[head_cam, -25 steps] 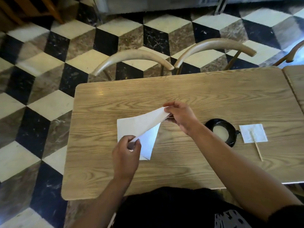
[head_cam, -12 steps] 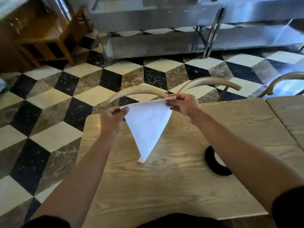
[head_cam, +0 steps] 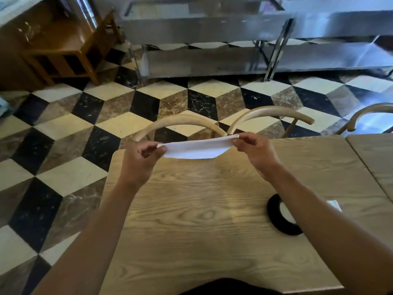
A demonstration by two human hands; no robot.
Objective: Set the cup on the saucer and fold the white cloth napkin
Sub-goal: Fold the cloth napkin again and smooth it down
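Observation:
The white cloth napkin point(head_cam: 196, 149) is stretched in the air above the far half of the wooden table point(head_cam: 202, 220), folded and seen almost edge-on. My left hand point(head_cam: 141, 160) pinches its left corner and my right hand point(head_cam: 255, 153) pinches its right corner. A black cup point(head_cam: 276, 218) with a pale inside sits on the table at the right, largely hidden behind my right forearm. No saucer can be made out.
A small white paper square point(head_cam: 335, 205) peeks out beside the cup. Two curved wooden chair backs point(head_cam: 180, 126) stand at the table's far edge, a third point(head_cam: 370, 112) at right. A second table point(head_cam: 374, 154) adjoins on the right. Steel shelving point(head_cam: 212, 39) lines the back.
Both hands lifted the napkin off the table into the air. It hung as a downward triangle half a second ago and is now swung up nearly flat. The view tilted up.

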